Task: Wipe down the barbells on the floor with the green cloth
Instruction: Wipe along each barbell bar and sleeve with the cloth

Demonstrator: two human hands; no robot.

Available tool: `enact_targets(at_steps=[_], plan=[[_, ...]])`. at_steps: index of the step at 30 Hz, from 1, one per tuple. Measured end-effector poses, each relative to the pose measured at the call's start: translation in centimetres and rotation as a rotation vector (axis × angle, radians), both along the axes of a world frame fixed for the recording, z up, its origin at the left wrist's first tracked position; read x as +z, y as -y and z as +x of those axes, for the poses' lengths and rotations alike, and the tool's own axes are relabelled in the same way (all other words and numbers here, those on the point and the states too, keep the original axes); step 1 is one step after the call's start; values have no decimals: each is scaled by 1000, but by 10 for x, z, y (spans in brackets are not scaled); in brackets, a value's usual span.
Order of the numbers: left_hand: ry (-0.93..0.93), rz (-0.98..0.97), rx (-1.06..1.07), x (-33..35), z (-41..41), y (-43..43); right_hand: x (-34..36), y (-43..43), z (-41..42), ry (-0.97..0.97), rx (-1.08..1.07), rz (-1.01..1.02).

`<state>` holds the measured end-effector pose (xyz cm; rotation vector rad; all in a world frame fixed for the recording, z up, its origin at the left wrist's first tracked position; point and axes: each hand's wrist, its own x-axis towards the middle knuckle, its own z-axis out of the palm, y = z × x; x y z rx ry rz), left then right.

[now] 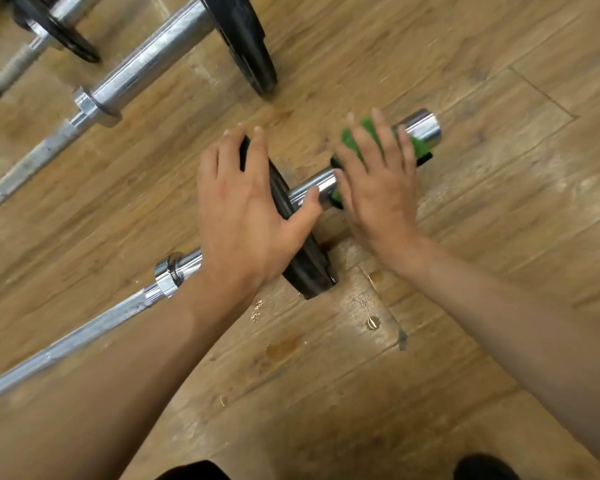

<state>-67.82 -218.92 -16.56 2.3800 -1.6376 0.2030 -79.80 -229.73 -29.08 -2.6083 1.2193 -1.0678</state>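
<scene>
**Head view**

- The nearest barbell (84, 336) lies diag. on the wood floor (447, 341), with its shaft at lower left and its chrome sleeve (421, 128) at upper right.
- One black plate (309, 268) sits on the sleeve, rim on the floor.
- L hand (246, 202): fingers straight and spread, laid flat over the plate's top edge. The thumb tip touches the sleeve. Nothing is gripped.
- R hand (374, 181): fingers straight, palm down, pressing the green cloth (352, 140) onto the sleeve between the plate and the sleeve end. It isn't closed round the sleeve.
- The cloth is draped over the top of the sleeve. Underside coverage can't be seen, and the R hand area is blurred.
- A second barbell (146, 60) and a third barbell (7, 74) lie at upper left, well apart from both hands.

**Assessment:** the step in hand is prob. wiping the sleeve.

**Risks**
1. The bar could roll on the plate rim, as a flat L hand gives only light restraint. A hard stroke from the R hand would cause it.
2. The cloth could slide or bunch under the open palm, or run off the sleeve end, since nothing pinches it.
3. The sleeve underside may get missed if the cloth isn't wrapped right round.
4. The L thumb sits close to the plate/sleeve junction, a pinch point if the plate shifts.
5. No cloth is near the other two bars, so they could be overlooked.
</scene>
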Motion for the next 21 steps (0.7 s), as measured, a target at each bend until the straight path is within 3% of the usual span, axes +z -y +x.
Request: enact_targets(at_steps=[3, 6, 10, 14, 21], plan=[[-18, 13, 4, 0, 5, 3, -11, -15, 13, -103, 349, -205], [-9, 6, -7, 1, 7, 3, -19, 19, -13, -146, 393, -372], [-11, -1, -8, 1, 4, 3, -24, 55, -54, -42, 125, -230], [5, -17, 12, -1, -3, 2, -4, 24, -20, 49, -61, 15], [16, -46, -3, -6, -20, -16, 14, -20, 4, -139, 335, -103]])
